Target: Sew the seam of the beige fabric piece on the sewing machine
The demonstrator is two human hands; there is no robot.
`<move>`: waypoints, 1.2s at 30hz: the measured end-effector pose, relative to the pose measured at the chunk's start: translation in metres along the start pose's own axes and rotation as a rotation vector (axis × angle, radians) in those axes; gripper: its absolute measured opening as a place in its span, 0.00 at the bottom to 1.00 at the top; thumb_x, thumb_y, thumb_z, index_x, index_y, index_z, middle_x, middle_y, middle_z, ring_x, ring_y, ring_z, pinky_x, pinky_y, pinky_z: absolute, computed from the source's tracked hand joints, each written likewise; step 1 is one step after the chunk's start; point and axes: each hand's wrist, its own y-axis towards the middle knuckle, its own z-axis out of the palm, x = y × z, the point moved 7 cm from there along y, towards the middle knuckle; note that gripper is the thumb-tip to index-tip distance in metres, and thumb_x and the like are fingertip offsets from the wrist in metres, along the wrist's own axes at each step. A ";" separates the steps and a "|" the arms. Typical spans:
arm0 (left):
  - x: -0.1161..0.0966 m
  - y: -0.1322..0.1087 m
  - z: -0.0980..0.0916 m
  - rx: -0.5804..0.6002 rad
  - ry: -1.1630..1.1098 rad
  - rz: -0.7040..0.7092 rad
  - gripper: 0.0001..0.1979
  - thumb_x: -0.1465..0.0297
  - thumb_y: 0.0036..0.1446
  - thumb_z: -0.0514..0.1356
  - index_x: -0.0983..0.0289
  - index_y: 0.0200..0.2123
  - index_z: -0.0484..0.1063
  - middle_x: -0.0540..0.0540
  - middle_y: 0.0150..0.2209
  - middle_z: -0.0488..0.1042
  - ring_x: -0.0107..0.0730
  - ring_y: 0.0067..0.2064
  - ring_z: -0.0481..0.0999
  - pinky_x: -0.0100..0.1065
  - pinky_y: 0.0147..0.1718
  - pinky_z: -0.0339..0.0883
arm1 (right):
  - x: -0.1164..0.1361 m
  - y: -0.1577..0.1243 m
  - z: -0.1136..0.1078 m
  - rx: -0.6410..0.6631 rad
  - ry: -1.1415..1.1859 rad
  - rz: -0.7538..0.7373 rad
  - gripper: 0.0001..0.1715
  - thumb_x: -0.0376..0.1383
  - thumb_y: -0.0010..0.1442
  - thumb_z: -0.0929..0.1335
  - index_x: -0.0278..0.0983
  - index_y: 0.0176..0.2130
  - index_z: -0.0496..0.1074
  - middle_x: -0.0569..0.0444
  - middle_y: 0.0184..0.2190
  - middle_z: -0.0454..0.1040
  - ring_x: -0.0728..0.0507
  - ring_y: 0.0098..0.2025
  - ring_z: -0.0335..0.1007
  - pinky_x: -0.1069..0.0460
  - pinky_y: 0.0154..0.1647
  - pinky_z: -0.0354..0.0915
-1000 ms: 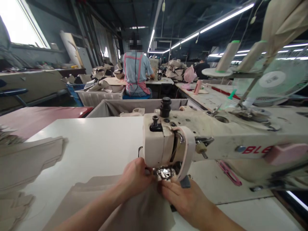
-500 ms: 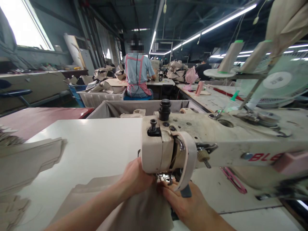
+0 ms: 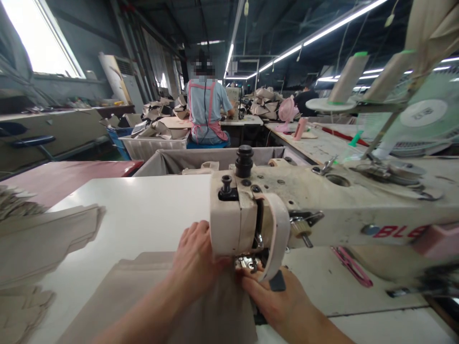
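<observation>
A beige fabric piece [image 3: 143,291] lies on the white sewing table [image 3: 143,215], its far end under the presser foot [image 3: 247,263] of a worn cream sewing machine [image 3: 322,205]. My left hand [image 3: 195,260] lies on the fabric left of the machine's head, fingers stretched forward behind it. On the right of the foot, my right hand [image 3: 276,298] presses the fabric with its fingers flat and pointing at the needle area.
Stacks of cut beige pieces [image 3: 39,239] lie at the table's left edge. Thread cones [image 3: 349,76] and a fan [image 3: 423,119] stand behind the machine. Ahead is a fabric-lined bin [image 3: 201,160]. Farther off, a person in a pink apron [image 3: 206,110] sits at another machine.
My left hand has slid forward beside the machine's head, and the fabric has moved with it. My right hand stays by the presser foot. The view has tilted slightly.
</observation>
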 end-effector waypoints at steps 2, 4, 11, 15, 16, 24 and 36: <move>-0.011 -0.029 -0.003 -0.125 0.031 0.132 0.17 0.73 0.49 0.61 0.62 0.45 0.69 0.59 0.42 0.74 0.45 0.45 0.72 0.42 0.47 0.67 | -0.002 0.001 0.000 0.003 0.030 0.026 0.17 0.31 0.67 0.59 0.39 0.30 0.72 0.54 0.29 0.77 0.46 0.33 0.73 0.54 0.37 0.68; -0.018 -0.057 0.009 -0.081 -0.037 0.228 0.28 0.70 0.42 0.68 0.62 0.49 0.64 0.61 0.47 0.71 0.46 0.46 0.71 0.39 0.43 0.69 | -0.005 0.002 -0.001 0.011 0.071 0.062 0.16 0.33 0.66 0.61 0.39 0.30 0.72 0.53 0.30 0.77 0.45 0.36 0.73 0.53 0.40 0.68; -0.014 -0.079 0.033 0.031 -0.254 0.151 0.12 0.78 0.46 0.60 0.61 0.34 0.60 0.52 0.33 0.67 0.33 0.34 0.68 0.32 0.33 0.64 | -0.005 -0.028 0.009 0.034 0.353 0.362 0.13 0.32 0.66 0.59 0.39 0.44 0.71 0.52 0.32 0.77 0.46 0.33 0.76 0.52 0.34 0.72; -0.015 -0.080 0.032 0.062 -0.302 0.212 0.10 0.76 0.52 0.61 0.62 0.35 0.62 0.51 0.33 0.68 0.32 0.35 0.69 0.31 0.34 0.63 | 0.000 -0.066 0.041 -0.006 1.185 0.840 0.26 0.40 0.57 0.69 0.38 0.54 0.61 0.50 0.38 0.77 0.43 0.35 0.79 0.50 0.34 0.75; -0.016 -0.081 0.033 0.084 -0.306 0.218 0.12 0.73 0.51 0.64 0.62 0.35 0.62 0.51 0.34 0.68 0.32 0.35 0.69 0.31 0.34 0.63 | 0.005 -0.070 0.046 -0.029 1.325 0.902 0.31 0.40 0.53 0.72 0.38 0.53 0.62 0.49 0.39 0.78 0.41 0.37 0.79 0.48 0.36 0.75; -0.016 -0.082 0.033 0.182 -0.388 0.162 0.07 0.76 0.51 0.63 0.63 0.32 0.68 0.52 0.34 0.70 0.32 0.36 0.70 0.30 0.36 0.63 | 0.012 -0.065 0.045 -0.099 1.448 0.962 0.30 0.32 0.44 0.75 0.35 0.47 0.68 0.48 0.36 0.80 0.44 0.32 0.79 0.52 0.35 0.71; -0.046 -0.088 0.027 -0.007 -0.061 0.373 0.08 0.79 0.58 0.51 0.63 0.31 0.66 0.55 0.32 0.71 0.34 0.34 0.71 0.34 0.35 0.65 | 0.006 -0.065 0.056 -0.082 1.361 1.047 0.30 0.35 0.42 0.77 0.34 0.46 0.71 0.53 0.30 0.79 0.46 0.27 0.75 0.52 0.31 0.70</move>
